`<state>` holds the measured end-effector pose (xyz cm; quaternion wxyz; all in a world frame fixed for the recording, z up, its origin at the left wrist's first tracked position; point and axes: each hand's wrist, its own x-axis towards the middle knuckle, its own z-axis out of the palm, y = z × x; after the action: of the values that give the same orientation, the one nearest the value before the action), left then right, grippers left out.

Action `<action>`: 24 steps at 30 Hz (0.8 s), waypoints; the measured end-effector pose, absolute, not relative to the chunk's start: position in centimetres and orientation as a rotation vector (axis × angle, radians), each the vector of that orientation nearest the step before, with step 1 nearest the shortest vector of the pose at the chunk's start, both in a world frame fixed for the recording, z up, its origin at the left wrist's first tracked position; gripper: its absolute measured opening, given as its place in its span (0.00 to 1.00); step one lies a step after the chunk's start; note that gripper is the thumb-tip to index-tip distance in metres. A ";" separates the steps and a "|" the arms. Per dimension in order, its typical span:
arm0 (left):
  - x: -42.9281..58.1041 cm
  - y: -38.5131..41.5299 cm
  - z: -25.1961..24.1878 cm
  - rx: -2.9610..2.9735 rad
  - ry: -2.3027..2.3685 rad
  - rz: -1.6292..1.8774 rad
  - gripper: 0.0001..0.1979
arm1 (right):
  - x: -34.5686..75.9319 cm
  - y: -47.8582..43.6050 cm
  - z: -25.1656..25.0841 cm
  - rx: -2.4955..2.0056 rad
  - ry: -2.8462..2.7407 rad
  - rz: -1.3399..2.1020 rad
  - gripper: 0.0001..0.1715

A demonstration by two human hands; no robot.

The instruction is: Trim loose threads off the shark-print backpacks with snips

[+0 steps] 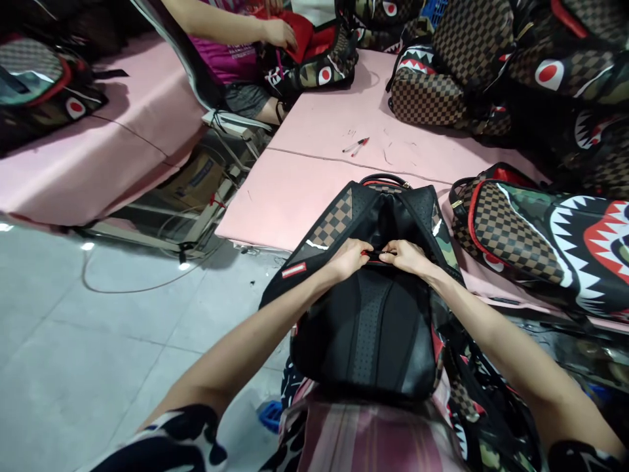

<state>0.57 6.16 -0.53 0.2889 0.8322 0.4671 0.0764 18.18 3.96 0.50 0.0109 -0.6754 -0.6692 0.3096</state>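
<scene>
A black backpack (378, 328) with checkered and camouflage panels rests on my lap, its back panel facing up and its top leaning on the pink table's (295, 190) edge. My left hand (350, 257) and my right hand (405, 255) meet at the top of the back panel. Both hands have their fingers pinched on a small red part of the bag, fingertips almost touching each other.
A shark-mouth backpack (545, 239) lies on the table to my right, and several more are piled at the far right (491, 65). Two pens (356, 145) lie mid-table. Across the table another person (230, 46) handles a bag. A second pink table (98, 151) stands left, cables below.
</scene>
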 end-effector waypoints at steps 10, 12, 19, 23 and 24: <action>2.7 8.9 1.2 2.320 1.180 -0.132 0.09 | 19.4 2.6 2.2 -2.014 -2.199 0.708 0.13; 2.7 8.1 1.0 2.331 1.197 -0.081 0.09 | 19.8 2.1 2.5 -2.019 -2.187 0.646 0.14; 3.2 5.6 0.1 2.217 1.363 0.126 0.07 | 20.6 1.4 2.8 -2.114 -2.181 0.603 0.14; 3.3 5.2 -0.3 2.025 1.522 0.254 0.05 | 20.6 1.4 2.1 -2.085 -2.141 0.685 0.16; 3.3 5.2 -0.3 1.976 1.546 0.282 0.05 | 20.6 1.5 1.9 -2.079 -2.137 0.689 0.16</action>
<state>3.30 5.20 -0.31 0.3036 0.7457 0.5834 0.1065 20.63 1.46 1.87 0.0407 -0.6788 -0.6978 0.2251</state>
